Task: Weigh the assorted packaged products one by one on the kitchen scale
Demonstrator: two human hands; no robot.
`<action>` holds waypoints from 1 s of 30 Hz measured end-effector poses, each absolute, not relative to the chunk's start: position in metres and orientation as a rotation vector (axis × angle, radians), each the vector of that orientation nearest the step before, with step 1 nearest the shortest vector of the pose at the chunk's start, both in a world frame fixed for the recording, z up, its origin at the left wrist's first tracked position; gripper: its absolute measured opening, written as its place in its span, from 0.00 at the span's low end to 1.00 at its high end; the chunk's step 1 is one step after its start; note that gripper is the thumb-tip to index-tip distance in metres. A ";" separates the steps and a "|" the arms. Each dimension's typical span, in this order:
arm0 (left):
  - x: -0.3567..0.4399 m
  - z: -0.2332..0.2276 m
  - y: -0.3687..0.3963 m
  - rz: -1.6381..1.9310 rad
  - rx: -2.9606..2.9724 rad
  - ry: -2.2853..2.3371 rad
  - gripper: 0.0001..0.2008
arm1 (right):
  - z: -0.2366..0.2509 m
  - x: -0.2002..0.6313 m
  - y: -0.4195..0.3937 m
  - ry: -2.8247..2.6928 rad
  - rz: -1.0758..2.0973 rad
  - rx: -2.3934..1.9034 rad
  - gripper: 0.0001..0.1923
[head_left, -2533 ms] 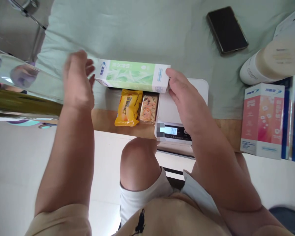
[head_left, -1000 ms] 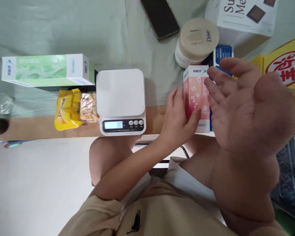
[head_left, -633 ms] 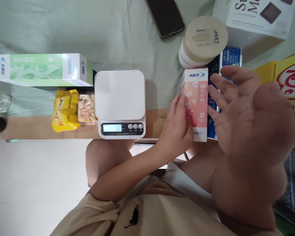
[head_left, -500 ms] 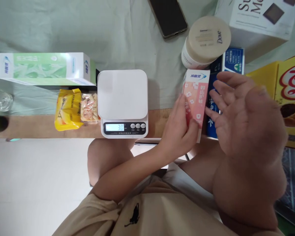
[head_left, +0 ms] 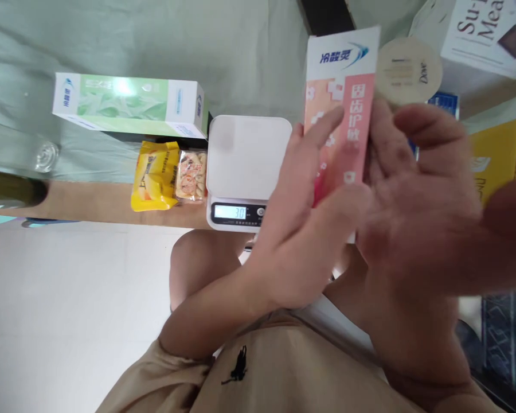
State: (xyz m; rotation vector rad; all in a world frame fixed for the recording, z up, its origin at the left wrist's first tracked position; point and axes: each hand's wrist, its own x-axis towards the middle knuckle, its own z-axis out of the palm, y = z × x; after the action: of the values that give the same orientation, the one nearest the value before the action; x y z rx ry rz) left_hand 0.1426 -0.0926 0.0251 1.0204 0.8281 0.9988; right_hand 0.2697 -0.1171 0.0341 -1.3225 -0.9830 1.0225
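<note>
A pink and white toothpaste box (head_left: 341, 97) is lifted up close in front of me, held upright between both hands. My left hand (head_left: 303, 229) grips its left edge and lower part. My right hand (head_left: 417, 195) presses flat against its right side, fingers spread. Below and left of the box sits a white kitchen scale (head_left: 245, 166) with an empty platform and a lit display reading 30. A green toothpaste box (head_left: 129, 106) lies on its side left of the scale.
A yellow snack packet (head_left: 155, 175) and a small biscuit packet (head_left: 191, 175) lie beside the scale. A round cream jar (head_left: 408, 71), a white chocolate box (head_left: 490, 31) and a yellow carton (head_left: 499, 155) crowd the right. A glass (head_left: 47, 155) stands at the far left.
The pink box was standing on the table with my left hand on it; now both hands have raised it toward me. The green box was set down left of the scale earlier.
</note>
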 end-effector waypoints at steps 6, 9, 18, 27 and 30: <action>0.101 0.032 -0.050 1.016 0.621 0.755 0.19 | 0.005 0.235 -0.092 -0.820 1.354 -0.848 0.23; 0.085 0.028 -0.040 0.947 0.677 0.799 0.13 | -0.007 0.228 -0.084 -0.840 1.396 -0.802 0.23; 0.059 0.018 -0.031 1.125 0.780 0.882 0.14 | -0.007 0.232 -0.077 -0.825 1.239 -1.042 0.22; 0.052 -0.014 -0.015 1.731 1.241 0.741 0.11 | -0.021 0.234 -0.075 -0.723 0.820 -1.093 0.13; 0.048 -0.027 -0.011 1.722 1.386 0.724 0.05 | -0.026 0.232 -0.074 -0.729 0.793 -1.097 0.13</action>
State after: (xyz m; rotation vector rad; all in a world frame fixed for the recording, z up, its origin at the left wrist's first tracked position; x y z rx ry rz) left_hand 0.0478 -0.0111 -0.0275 1.3864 0.7236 1.7218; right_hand 0.2323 -0.0736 -0.0261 -1.0971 -0.7288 0.7929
